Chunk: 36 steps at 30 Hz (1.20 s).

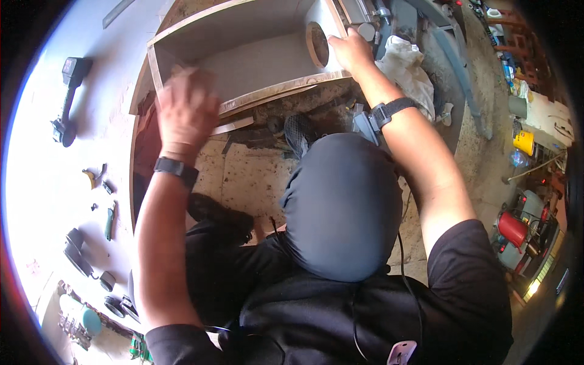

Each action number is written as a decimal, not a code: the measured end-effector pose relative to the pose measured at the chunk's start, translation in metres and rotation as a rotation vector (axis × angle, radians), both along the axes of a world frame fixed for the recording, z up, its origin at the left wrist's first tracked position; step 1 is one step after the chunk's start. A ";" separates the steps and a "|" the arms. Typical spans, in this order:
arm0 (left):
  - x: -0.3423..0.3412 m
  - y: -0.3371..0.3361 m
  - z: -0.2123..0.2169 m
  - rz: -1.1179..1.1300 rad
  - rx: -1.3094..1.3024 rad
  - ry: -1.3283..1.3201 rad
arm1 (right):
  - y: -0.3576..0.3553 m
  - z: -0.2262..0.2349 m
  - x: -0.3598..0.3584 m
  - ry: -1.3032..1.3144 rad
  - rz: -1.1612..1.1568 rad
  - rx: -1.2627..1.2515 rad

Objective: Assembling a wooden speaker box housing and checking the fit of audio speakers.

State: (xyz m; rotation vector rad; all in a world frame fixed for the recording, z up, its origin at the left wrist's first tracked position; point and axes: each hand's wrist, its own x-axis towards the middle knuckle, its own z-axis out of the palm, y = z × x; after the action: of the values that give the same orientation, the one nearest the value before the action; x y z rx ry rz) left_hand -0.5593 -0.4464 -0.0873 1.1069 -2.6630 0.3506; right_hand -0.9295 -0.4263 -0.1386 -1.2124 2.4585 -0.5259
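Observation:
An open wooden box (286, 84) with a greyish inside and a round hole in its right side panel lies ahead of me. My right hand (353, 52) is closed over the top edge of that holed panel, the thumb on its near side. At the box's near left corner is my left hand (187, 109), smeared by motion. Its fingers point at the box, and I cannot make out whether they touch it or hold anything. Under the box's near edge, a thin light strip (234, 125) sticks out.
A cordless power tool (72, 100), a green-handled hand tool (110, 220) and black ear muffs (79, 252) lie on the white surface at left. A white cloth (404, 67) is right of the box. Farther right stand a yellow container (524, 142) and a red machine (513, 227).

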 end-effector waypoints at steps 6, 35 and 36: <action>-0.036 0.079 -0.035 -0.572 0.306 0.027 | -0.002 -0.007 0.001 0.053 0.021 -0.010; 0.108 -0.007 0.045 0.554 1.539 0.982 | -0.005 0.003 0.008 0.008 0.005 0.016; 0.112 -0.010 0.039 0.554 1.539 0.985 | -0.004 0.005 0.009 0.017 -0.011 0.014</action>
State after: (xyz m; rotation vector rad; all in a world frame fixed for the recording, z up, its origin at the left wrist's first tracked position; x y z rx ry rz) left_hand -0.4471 -0.4563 -0.0487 1.5936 -1.3197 -1.8739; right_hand -0.9206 -0.4306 -0.1340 -1.2040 2.4801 -0.5030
